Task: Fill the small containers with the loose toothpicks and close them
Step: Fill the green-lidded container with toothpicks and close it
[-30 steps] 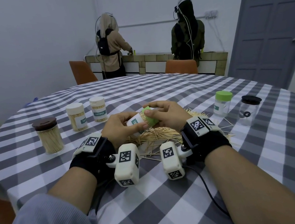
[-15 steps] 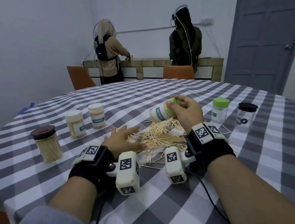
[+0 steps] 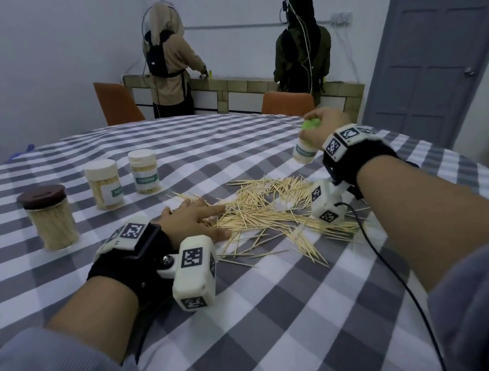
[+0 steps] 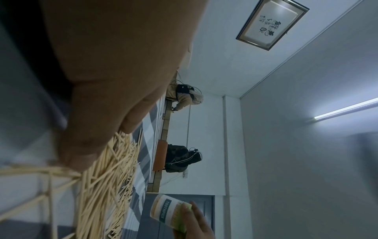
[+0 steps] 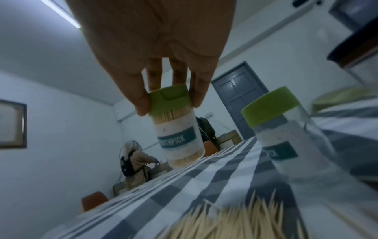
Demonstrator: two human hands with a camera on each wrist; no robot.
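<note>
Filled, green-capped container [image 5: 178, 127] carried upright above the bench [image 3: 284, 319], at the right of the head view.

Pinched at its green lid [image 5: 167, 98] by the right hand [image 3: 327, 127], long axis near vertical, base clear of the checked cloth. Just right of it in the right wrist view, a second green-lidded container [image 5: 286, 132], apparently empty. Lower centre of the head view, the loose toothpicks [image 3: 271, 209], nearer the left hand [image 3: 192, 219], laid flat with straight fingers on the pile's left edge. At left, three filled jars [image 3: 104, 184].
</note>
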